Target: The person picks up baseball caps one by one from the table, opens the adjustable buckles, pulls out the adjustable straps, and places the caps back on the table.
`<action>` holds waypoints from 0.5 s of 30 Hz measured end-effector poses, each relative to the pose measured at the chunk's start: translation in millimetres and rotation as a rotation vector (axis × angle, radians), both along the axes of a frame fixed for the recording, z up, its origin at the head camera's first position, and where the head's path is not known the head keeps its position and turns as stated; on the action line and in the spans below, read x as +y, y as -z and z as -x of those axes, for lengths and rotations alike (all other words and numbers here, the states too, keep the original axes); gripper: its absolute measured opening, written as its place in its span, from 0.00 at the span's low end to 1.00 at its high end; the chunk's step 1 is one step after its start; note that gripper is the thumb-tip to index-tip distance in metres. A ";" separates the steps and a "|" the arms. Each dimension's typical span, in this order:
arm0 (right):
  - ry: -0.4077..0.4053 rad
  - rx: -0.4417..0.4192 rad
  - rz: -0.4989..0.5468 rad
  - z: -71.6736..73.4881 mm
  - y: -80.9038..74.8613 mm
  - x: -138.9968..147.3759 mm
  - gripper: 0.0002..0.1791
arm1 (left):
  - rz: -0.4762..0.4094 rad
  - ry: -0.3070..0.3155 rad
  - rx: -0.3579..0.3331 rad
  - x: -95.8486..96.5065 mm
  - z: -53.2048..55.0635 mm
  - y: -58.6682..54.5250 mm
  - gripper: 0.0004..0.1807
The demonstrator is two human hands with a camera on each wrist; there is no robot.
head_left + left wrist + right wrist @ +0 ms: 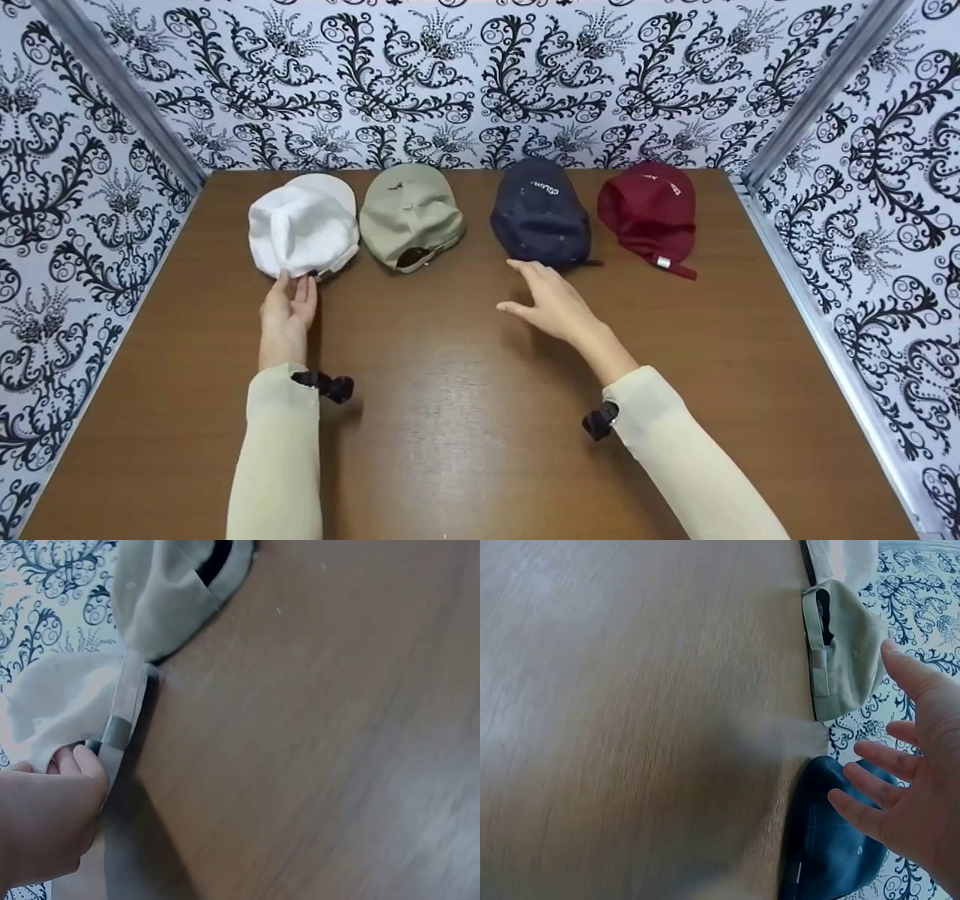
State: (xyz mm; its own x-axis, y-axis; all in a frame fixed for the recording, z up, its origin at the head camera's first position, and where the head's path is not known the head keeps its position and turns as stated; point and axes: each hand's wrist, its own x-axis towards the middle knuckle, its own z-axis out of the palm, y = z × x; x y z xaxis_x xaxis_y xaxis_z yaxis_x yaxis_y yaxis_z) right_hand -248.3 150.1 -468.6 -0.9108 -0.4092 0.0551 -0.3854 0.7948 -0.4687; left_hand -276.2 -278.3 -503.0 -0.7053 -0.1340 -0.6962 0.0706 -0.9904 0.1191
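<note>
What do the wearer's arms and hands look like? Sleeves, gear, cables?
Left sleeve and right sleeve: long, plain, pale cream. Left device and right device, at the cuffs: small, black, no visible cables. Left hand, right hand: no gloves.

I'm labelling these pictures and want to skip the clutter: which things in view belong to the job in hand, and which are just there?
Likely part of the job:
white cap, gripped by the left hand
navy cap, nearest the right hand
olive cap and red cap, in the same row

Probably just there:
brown table
patterned walls
black wrist cameras
</note>
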 end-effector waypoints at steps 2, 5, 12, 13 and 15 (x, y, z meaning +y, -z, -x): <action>0.001 -0.010 0.004 -0.6 0.6 -1.7 0.43 | -0.022 0.001 0.017 3.9 -2.8 -5.8 0.05; 0.000 -0.023 0.009 -1.8 0.8 -4.2 0.43 | -0.027 0.000 0.055 10.9 -6.2 -13.0 0.04; -0.013 -0.026 0.035 -4.4 4.6 -9.6 0.42 | -0.068 0.014 0.125 24.5 -12.1 -28.6 0.04; -0.017 -0.026 0.037 -4.8 5.2 -10.6 0.42 | -0.073 0.019 0.131 26.4 -13.3 -31.2 0.04; -0.024 -0.027 0.049 -5.8 6.6 -13.0 0.42 | -0.084 0.027 0.144 30.7 -16.1 -36.3 0.05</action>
State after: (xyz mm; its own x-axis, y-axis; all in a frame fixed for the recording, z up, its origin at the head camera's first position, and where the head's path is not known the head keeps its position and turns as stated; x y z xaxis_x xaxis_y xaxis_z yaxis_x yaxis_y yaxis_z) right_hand -242.5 137.1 -475.2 -0.9022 -0.4282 0.0514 -0.3908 0.7614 -0.5173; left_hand -260.1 -247.6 -466.7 -0.8009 -0.0595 -0.5958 0.0542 -0.9982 0.0267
